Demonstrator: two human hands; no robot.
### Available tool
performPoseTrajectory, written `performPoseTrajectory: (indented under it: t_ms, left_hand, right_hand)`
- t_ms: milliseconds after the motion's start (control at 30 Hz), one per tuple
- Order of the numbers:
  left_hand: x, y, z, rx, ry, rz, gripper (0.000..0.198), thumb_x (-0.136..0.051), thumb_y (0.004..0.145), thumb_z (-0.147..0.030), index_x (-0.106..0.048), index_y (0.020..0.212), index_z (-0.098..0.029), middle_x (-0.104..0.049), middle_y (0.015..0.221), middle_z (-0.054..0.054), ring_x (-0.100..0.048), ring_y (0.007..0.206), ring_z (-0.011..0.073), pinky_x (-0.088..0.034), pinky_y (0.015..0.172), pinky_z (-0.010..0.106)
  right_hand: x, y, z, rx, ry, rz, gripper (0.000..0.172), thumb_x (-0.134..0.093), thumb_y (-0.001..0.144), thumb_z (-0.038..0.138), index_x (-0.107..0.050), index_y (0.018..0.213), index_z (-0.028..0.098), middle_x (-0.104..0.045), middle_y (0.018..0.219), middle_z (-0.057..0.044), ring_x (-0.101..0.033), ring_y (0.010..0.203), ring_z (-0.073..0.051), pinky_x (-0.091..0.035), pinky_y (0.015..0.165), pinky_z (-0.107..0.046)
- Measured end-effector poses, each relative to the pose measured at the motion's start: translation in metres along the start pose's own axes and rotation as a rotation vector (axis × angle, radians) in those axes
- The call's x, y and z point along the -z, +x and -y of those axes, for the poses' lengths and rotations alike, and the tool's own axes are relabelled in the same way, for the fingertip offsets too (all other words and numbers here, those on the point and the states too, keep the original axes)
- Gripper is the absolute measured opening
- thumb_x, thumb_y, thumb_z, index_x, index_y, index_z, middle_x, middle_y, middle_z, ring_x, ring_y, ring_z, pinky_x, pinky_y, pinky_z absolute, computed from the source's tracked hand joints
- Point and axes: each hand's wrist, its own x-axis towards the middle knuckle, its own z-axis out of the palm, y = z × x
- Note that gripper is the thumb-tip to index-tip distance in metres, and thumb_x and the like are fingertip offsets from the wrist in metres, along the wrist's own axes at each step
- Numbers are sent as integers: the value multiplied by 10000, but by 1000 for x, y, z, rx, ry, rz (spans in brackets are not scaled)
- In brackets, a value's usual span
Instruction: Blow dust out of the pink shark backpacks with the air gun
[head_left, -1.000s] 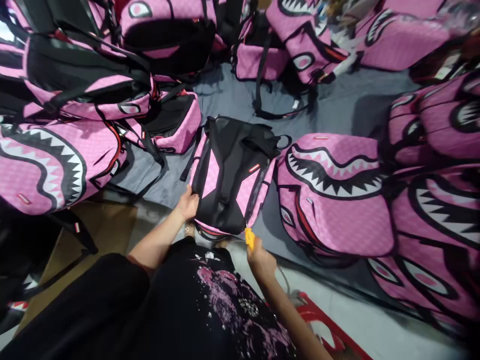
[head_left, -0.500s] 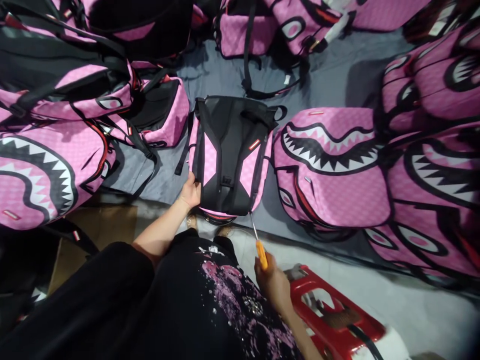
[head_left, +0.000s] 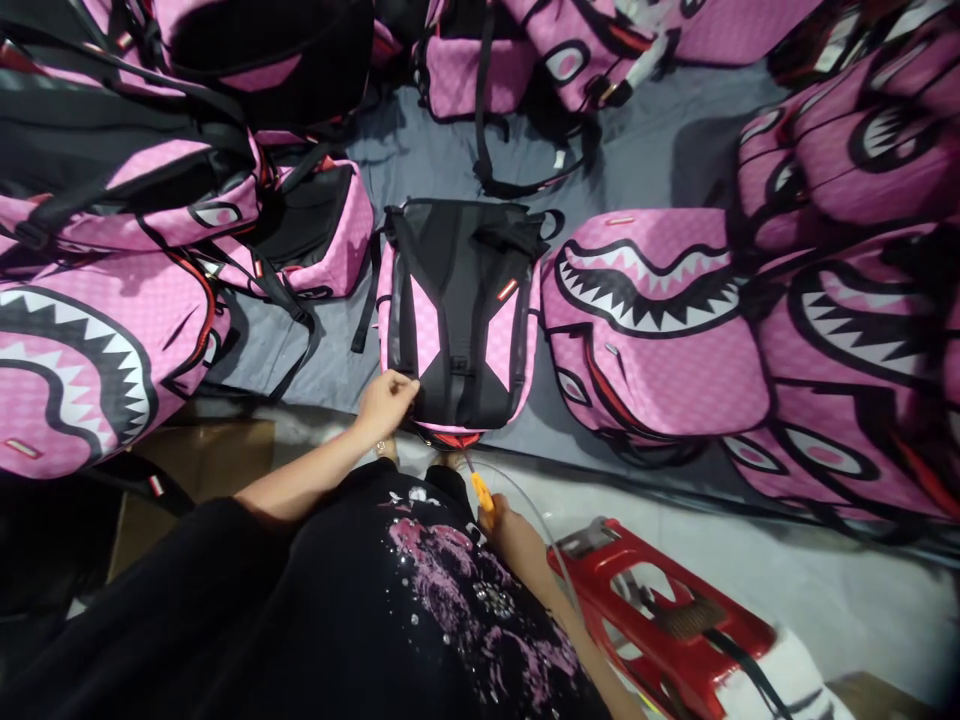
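Note:
In the head view a pink and black backpack (head_left: 465, 300) lies back panel up on grey cloth, its straps and padding showing. My left hand (head_left: 386, 405) is at its lower left corner, fingers bent and pinched against the edge; what exactly lies between the fingertips is hidden. Below the bag's bottom edge, my right hand (head_left: 514, 530) is closed around a tool with an orange handle (head_left: 482, 492) and a thin metal shaft. The shaft's tip reaches the red-trimmed bottom edge. A thin pale cord curves away near the right hand.
Several pink backpacks surround this one; a shark-mouth backpack (head_left: 652, 320) lies close on the right and another shark-mouth backpack (head_left: 172, 340) on the left. A red plastic stool (head_left: 637, 570) stands on the floor at lower right. Grey cloth (head_left: 420, 135) stretches underneath the bags.
The orange-handled tool and my right hand have moved left, from the bag's lower right corner toward the middle of its bottom edge. My left hand has shifted slightly down onto the corner.

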Motion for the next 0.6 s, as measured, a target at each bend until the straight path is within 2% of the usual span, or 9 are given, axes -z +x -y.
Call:
performPoseTrajectory:
  t_ms: [33, 67, 133, 200, 267, 333, 400, 533, 600]
  left_hand:
    - [-5, -10, 1, -176, 222, -41, 447, -587, 859, -424, -593, 1226, -168, -638, 1242, 160, -552, 1235, 315, -392, 1089, 507]
    - [-14, -18, 4, -363, 428, -29, 511, -617, 839, -382, -555, 1304, -179, -572, 1358, 161, -473, 1325, 325, -332, 1136, 520]
    - [-35, -21, 14, -654, 780, 110, 698, -661, 786, -261, -441, 1445, -191, -382, 1545, 161, -277, 1464, 354, -193, 1196, 562]
    - [-57, -10, 24, -767, 1026, 232, 829, -641, 747, -132, -344, 1519, -185, -241, 1614, 175, -151, 1504, 387, -104, 1193, 621]
    - [-73, 8, 29, -765, 1114, 252, 854, -585, 743, -56, -302, 1542, -157, -240, 1605, 211, -170, 1497, 406, -96, 1172, 656]
    - [-79, 25, 19, -732, 1036, 233, 805, -540, 764, -46, -318, 1534, -113, -360, 1543, 241, -303, 1453, 393, -145, 1167, 644]
    - [-78, 35, -5, -683, 845, 205, 711, -510, 790, -65, -405, 1493, -99, -524, 1423, 229, -460, 1357, 360, -243, 1153, 597]
    - [-66, 37, -75, -572, 263, 21, 487, -576, 821, -190, -631, 1305, -186, -683, 1229, 127, -583, 1206, 319, -411, 1069, 471]
    - [-63, 34, -98, -497, -89, -81, 404, -619, 813, -238, -666, 1211, -190, -697, 1184, 92, -595, 1167, 294, -445, 1034, 418]
  right_hand:
    - [-2, 1, -1, 23, 36, -3, 276, -376, 1008, 348, -528, 1140, 158, -723, 939, -128, -697, 873, -230, -349, 638, -266]
    - [-5, 3, -2, 41, 73, -8, 265, -393, 1001, 340, -533, 1134, 159, -723, 937, -122, -695, 868, -223, -350, 639, -261]
    - [-9, 7, -4, 42, 133, -29, 251, -411, 989, 336, -544, 1114, 164, -722, 912, -110, -692, 849, -218, -353, 629, -256]
    - [-15, 12, -7, 1, 180, -66, 239, -409, 973, 325, -557, 1080, 170, -718, 869, -103, -689, 819, -222, -363, 609, -257]
    - [-23, 15, -10, 14, 260, -113, 234, -397, 953, 305, -568, 1043, 174, -712, 829, -98, -686, 787, -222, -392, 602, -257]
    - [-32, 17, -12, 79, 367, -179, 256, -390, 934, 325, -576, 1024, 174, -707, 799, -93, -683, 753, -223, -432, 604, -259]
    - [-39, 16, -10, 131, 456, -282, 333, -381, 921, 386, -580, 1068, 164, -703, 776, -93, -682, 722, -233, -463, 599, -270]
    - [-31, 1, 5, 141, 453, -603, 510, -347, 925, 449, -540, 1256, 113, -710, 790, -128, -678, 689, -263, -491, 622, -314]
    - [-17, -8, 14, 181, 413, -723, 532, -350, 932, 447, -534, 1287, 95, -719, 852, -155, -682, 705, -265, -499, 666, -325]
